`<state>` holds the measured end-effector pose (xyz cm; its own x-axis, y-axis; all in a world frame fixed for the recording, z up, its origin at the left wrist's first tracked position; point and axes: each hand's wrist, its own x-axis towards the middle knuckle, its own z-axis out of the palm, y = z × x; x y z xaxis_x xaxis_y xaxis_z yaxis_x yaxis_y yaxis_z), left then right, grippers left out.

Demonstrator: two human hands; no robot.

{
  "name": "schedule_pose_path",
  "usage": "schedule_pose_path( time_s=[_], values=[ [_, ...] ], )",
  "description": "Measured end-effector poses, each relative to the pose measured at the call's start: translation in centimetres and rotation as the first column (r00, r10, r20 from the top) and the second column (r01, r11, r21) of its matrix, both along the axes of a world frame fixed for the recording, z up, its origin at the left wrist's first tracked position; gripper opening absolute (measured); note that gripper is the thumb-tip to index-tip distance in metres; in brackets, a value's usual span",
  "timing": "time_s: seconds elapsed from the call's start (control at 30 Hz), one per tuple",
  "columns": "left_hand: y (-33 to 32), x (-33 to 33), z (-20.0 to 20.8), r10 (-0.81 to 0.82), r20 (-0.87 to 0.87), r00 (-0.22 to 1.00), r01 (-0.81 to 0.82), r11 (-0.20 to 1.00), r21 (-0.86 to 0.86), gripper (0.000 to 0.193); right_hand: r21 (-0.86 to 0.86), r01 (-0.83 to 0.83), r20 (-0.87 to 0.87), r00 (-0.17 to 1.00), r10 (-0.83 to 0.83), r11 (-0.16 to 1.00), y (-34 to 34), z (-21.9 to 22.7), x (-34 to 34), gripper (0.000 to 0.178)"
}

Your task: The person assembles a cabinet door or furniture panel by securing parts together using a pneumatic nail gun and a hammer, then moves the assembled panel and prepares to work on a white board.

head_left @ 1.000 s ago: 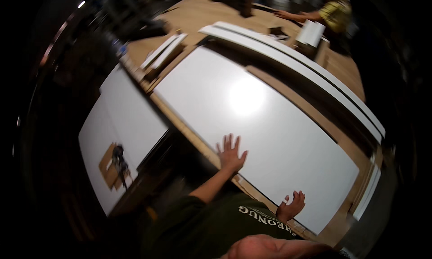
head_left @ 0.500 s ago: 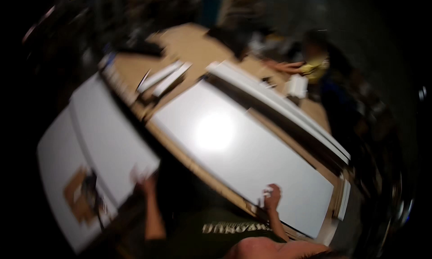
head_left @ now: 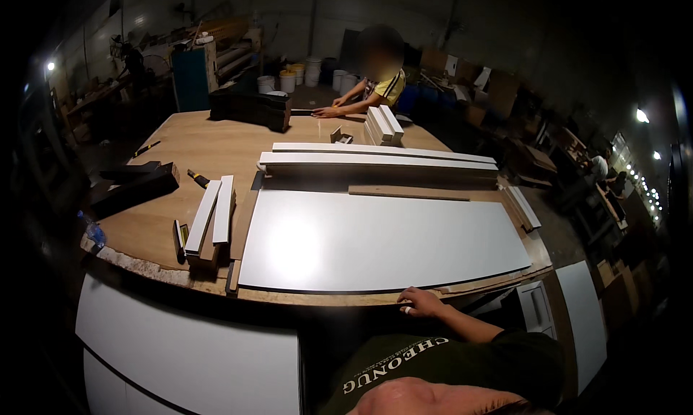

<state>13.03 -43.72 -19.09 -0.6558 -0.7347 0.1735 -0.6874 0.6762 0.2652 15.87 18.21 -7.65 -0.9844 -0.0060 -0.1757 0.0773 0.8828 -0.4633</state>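
Observation:
My right hand (head_left: pixel 421 302) is at the near edge of the wooden worktable (head_left: pixel 310 133), just below a large white panel (head_left: pixel 390 238). Its fingers point left, loosely bent and apart, with a small white band round one finger; no object shows in the hand. My left hand is out of view. Long white-faced strips (head_left: pixel 375 158) lie along the panel's far side, with a narrow brown strip (head_left: pixel 408 193) at its far edge. To the panel's left are shorter white-faced strips (head_left: pixel 205 216), stacked.
Other large white panels (head_left: pixel 195 335) lie lower left, below the table. Black pieces (head_left: pixel 141 189), a yellow-and-black cutter (head_left: pixel 197 177) and a dark block (head_left: pixel 249 110) rest on the tabletop. Across it, a co-worker (head_left: pixel 390 89) in yellow has both hands at the far edge, near upright white pieces (head_left: pixel 383 125).
The view has swung round and steadied. My left hand, earlier above the panels at left, has gone out of view. My right hand has moved from over the white panel to the table's near edge.

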Motion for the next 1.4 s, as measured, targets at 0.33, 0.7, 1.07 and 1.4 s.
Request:
schedule_pose_path(
  time_s=[0.33,0.7,1.07,1.4],
  values=[
    [-4.8,5.7,-1.2,0.072,-0.057,0.996,-0.075,0.996,-0.050,0.050,0.061,-0.139,-0.024,0.990,0.140,0.988,-2.7,0.2,-4.4,0.031],
    [-2.3,11.5,-1.6,0.077,-0.129,0.989,-0.095,0.986,-0.137,0.051,-0.047,-0.115,-0.037,0.993,0.113,0.992,-3.9,-0.8,-3.2,0.028],
    [0.4,14.6,-7.7,0.057,-0.187,0.981,-0.044,0.996,0.075,0.050,-0.150,-0.101,-0.138,0.987,0.080,0.984,-6.9,-0.8,-6.2,0.028],
    [-2.6,18.7,-5.2,0.524,-0.415,0.744,-0.179,0.754,0.632,0.039,-0.276,0.185,-0.167,0.957,-0.237,0.943,1.3,-4.0,0.1,0.022]
  ],
)
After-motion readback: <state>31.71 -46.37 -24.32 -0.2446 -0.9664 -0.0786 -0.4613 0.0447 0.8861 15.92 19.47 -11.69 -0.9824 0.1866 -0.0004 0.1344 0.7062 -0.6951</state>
